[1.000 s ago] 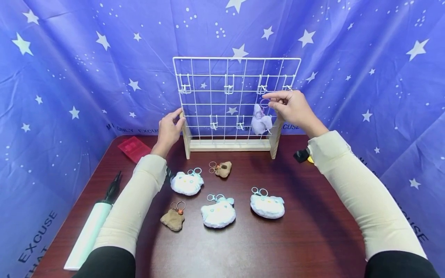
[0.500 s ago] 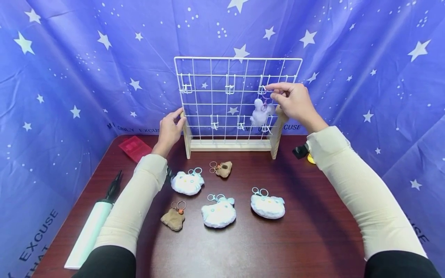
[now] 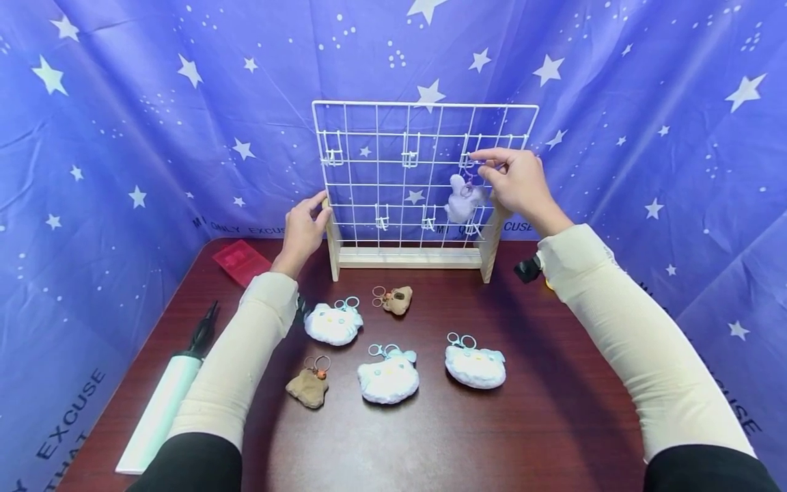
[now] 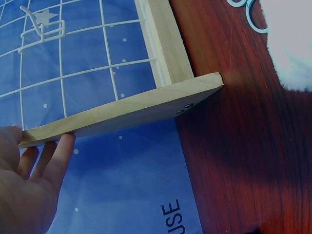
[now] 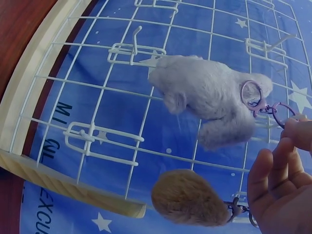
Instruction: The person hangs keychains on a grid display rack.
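Observation:
A white wire grid rack (image 3: 424, 109) with small hooks stands on a wooden base at the back of the table. My left hand (image 3: 302, 229) grips its left wooden post (image 4: 117, 114), with the fingers (image 4: 56, 156) laid along the wood. My right hand (image 3: 516, 183) pinches the key ring (image 5: 280, 113) of a lavender plush keychain (image 3: 461, 199), holding it up by the upper right hook (image 3: 466, 161). The lavender plush (image 5: 209, 97) dangles against the grid. Just below it in the right wrist view, a brown plush (image 5: 187, 197) hangs on the rack.
On the dark red table (image 3: 553, 424) lie three white cat-face keychains (image 3: 389, 379) and two brown plush ones (image 3: 307, 387). A red box (image 3: 240, 262) and a white tube (image 3: 161, 410) lie at the left. A black and yellow object (image 3: 527, 268) sits under my right forearm.
My right hand has raised the lavender keychain from the lower part of the grid up to the upper right hook. The left hand has stayed on the post.

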Demonstrator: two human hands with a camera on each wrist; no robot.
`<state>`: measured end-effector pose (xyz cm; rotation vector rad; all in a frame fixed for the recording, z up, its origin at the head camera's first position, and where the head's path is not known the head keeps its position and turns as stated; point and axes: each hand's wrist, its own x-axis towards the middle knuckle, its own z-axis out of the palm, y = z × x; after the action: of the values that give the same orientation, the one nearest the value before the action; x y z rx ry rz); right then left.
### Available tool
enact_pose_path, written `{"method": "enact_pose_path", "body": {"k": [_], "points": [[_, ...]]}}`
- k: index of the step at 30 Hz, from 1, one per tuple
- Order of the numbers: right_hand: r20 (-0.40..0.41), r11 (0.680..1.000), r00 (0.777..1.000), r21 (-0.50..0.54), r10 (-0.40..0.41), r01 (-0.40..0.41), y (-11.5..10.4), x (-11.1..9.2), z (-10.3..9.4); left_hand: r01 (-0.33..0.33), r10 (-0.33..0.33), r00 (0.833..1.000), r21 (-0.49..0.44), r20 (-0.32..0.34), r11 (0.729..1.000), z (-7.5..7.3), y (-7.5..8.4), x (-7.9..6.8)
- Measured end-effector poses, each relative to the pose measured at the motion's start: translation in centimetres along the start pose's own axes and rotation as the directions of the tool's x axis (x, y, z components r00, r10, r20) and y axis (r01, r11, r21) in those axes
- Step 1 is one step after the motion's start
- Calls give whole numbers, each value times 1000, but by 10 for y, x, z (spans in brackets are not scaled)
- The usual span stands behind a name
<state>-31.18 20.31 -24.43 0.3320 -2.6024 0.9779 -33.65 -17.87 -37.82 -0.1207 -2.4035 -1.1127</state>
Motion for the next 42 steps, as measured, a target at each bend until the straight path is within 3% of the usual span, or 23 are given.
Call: {"method": "enact_pose_path", "body": {"k": [6,14,25,37,42], "points": [[-36,1000,999,-12,-5,5,5,-3,3,4,-4,1000,-9,3,1000,2,0,-1],[-90,995,993,-67,-74,68,15,-13,10,3,-3,1000,-8,2,1000,2,-1,-1],[-141,998,988,-9,-55,55,26,-32,17,-2,2,1000,-4,-8,1000,1,-2,-2],[-77,998,995,11,-56,57,54,-59,30,-4,4,1000,-3,-4,1000,1,0,0],[13,997,997,16,-71,71,68,-71,39,-7,7,1000,-7,0,1000,0,0,0]]}}
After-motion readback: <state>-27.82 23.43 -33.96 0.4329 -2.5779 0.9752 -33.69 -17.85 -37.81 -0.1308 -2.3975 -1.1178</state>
